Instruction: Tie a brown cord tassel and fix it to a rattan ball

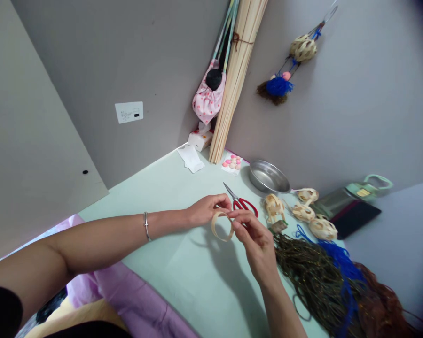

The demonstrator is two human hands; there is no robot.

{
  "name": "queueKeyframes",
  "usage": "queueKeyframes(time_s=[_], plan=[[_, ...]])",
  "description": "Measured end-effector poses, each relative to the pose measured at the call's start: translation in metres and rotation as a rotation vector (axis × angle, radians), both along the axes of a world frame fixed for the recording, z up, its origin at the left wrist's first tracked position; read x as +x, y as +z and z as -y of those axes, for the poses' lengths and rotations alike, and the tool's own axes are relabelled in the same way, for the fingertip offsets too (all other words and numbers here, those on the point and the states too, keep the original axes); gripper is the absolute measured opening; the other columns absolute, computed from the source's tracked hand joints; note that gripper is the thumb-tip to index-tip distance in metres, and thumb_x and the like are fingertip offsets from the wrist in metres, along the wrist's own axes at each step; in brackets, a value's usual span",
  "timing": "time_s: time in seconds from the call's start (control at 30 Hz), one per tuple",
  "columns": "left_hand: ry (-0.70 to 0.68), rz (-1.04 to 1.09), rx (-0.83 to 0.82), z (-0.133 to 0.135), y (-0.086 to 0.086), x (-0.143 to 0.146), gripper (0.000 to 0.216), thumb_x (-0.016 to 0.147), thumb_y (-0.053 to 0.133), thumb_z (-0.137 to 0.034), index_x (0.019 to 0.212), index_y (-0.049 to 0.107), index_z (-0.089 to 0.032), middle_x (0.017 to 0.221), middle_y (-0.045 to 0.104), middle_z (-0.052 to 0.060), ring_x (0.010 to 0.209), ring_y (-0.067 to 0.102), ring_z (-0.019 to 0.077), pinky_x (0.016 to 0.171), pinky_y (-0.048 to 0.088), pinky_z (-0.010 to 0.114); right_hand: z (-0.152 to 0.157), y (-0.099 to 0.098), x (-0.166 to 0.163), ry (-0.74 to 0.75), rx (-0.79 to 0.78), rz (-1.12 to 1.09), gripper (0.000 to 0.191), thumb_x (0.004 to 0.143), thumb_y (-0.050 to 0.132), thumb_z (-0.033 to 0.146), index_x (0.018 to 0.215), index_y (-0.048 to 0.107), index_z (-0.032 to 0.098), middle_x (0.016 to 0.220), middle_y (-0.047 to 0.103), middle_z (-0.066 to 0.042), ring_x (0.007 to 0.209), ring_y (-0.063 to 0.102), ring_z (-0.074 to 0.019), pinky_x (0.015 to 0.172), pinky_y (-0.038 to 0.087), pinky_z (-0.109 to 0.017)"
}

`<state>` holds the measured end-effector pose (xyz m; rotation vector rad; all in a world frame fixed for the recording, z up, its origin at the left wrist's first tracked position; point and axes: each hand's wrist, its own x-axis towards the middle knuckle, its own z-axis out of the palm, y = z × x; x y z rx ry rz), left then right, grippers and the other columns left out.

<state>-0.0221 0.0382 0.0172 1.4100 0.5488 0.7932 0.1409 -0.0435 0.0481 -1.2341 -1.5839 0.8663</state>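
A thin pale strip, bent into a ring (216, 231), is held above the table between my two hands. My right hand (254, 239) pinches its right side between thumb and fingers. On the far side of the ring, my left hand (211, 209) has its fingers closed at the strip's upper edge; the fingertips are partly hidden. Red-handled scissors (245, 205) lie just beyond both hands, blades pointing away to the left. Several woven balls of the same pale strip (323, 228) rest to the right of my right hand.
A metal bowl (269, 177) sits near the wall, beside pink and white beads (232, 162). Bundles of dark green cord (306, 267) and blue cord (340, 258) cover the right side. Long pale strips (234, 89) lean in the corner. A green-lidded bottle (363, 189) stands at right.
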Motion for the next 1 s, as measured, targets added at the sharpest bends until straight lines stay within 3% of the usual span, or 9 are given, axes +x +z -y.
queueKeyframes(time_s=[0.1, 0.2, 0.33, 0.47, 0.6, 0.73, 0.83, 1.0], plan=[[0.032, -0.036, 0.108, 0.006, 0.006, -0.001, 0.012, 0.087, 0.056, -0.028, 0.082, 0.054, -0.017, 0.082, 0.055, -0.001, 0.08, 0.05, 0.0131, 0.079, 0.039, 0.027, -0.003, -0.004, 0.004, 0.033, -0.106, -0.2, 0.015, 0.089, 0.065, 0.035, 0.081, 0.066, 0.022, 0.09, 0.063, -0.003, 0.066, 0.045, -0.0139, 0.057, 0.035, -0.027], [0.054, -0.077, 0.162, 0.009, 0.008, 0.0, 0.01, 0.087, 0.053, -0.024, 0.08, 0.053, -0.018, 0.082, 0.054, -0.001, 0.082, 0.049, 0.0135, 0.081, 0.038, 0.027, -0.005, -0.007, 0.009, 0.073, -0.166, -0.267, 0.016, 0.086, 0.069, 0.034, 0.078, 0.067, 0.02, 0.085, 0.061, -0.002, 0.062, 0.04, -0.0122, 0.055, 0.032, -0.026], [0.022, -0.106, 0.188, 0.007, 0.005, -0.001, 0.01, 0.087, 0.055, -0.026, 0.081, 0.054, -0.018, 0.082, 0.055, -0.001, 0.082, 0.05, 0.0138, 0.082, 0.039, 0.027, -0.007, -0.008, 0.012, 0.093, -0.293, -0.405, 0.022, 0.086, 0.07, 0.038, 0.074, 0.065, 0.02, 0.075, 0.056, 0.0, 0.062, 0.042, -0.0124, 0.057, 0.037, -0.025], [0.041, -0.028, 0.197, 0.005, 0.005, -0.002, 0.014, 0.09, 0.056, -0.031, 0.087, 0.056, -0.017, 0.09, 0.059, 0.001, 0.087, 0.054, 0.0144, 0.088, 0.042, 0.028, -0.011, -0.009, 0.013, 0.032, -0.388, -0.52, 0.02, 0.08, 0.077, 0.037, 0.077, 0.068, 0.019, 0.079, 0.058, -0.001, 0.069, 0.049, -0.0126, 0.064, 0.042, -0.024], [0.089, 0.011, 0.33, 0.007, 0.004, -0.003, 0.015, 0.089, 0.06, -0.032, 0.086, 0.06, -0.018, 0.097, 0.057, 0.004, 0.094, 0.055, 0.0153, 0.093, 0.043, 0.029, -0.01, -0.008, 0.01, 0.01, -0.432, -0.459, 0.019, 0.073, 0.083, 0.031, 0.084, 0.071, 0.021, 0.079, 0.063, 0.0, 0.072, 0.053, -0.0123, 0.067, 0.044, -0.023], [0.086, 0.032, 0.443, 0.011, 0.002, -0.003, 0.011, 0.089, 0.063, -0.029, 0.086, 0.064, -0.018, 0.102, 0.055, 0.004, 0.099, 0.056, 0.0159, 0.098, 0.042, 0.031, -0.008, -0.006, 0.007, 0.019, -0.374, -0.273, 0.021, 0.074, 0.082, 0.034, 0.086, 0.072, 0.02, 0.078, 0.065, -0.001, 0.074, 0.056, -0.0151, 0.07, 0.046, -0.027], [0.106, 0.024, 0.393, 0.013, 0.005, -0.003, 0.013, 0.089, 0.062, -0.031, 0.086, 0.064, -0.018, 0.1, 0.056, 0.004, 0.098, 0.057, 0.0161, 0.097, 0.043, 0.031, -0.008, -0.007, 0.008, 0.022, -0.343, -0.176, 0.02, 0.079, 0.077, 0.037, 0.081, 0.07, 0.018, 0.072, 0.064, -0.001, 0.071, 0.055, -0.0152, 0.071, 0.045, -0.028], [0.192, -0.059, 0.282, 0.005, 0.014, -0.006, 0.022, 0.095, 0.053, -0.035, 0.105, 0.062, -0.018, 0.11, 0.061, 0.006, 0.106, 0.057, 0.0171, 0.097, 0.043, 0.031, -0.011, -0.01, 0.011, 0.006, -0.306, -0.238, 0.02, 0.083, 0.074, 0.038, 0.081, 0.068, 0.019, 0.074, 0.065, -0.001, 0.072, 0.057, -0.015, 0.073, 0.047, -0.028]])
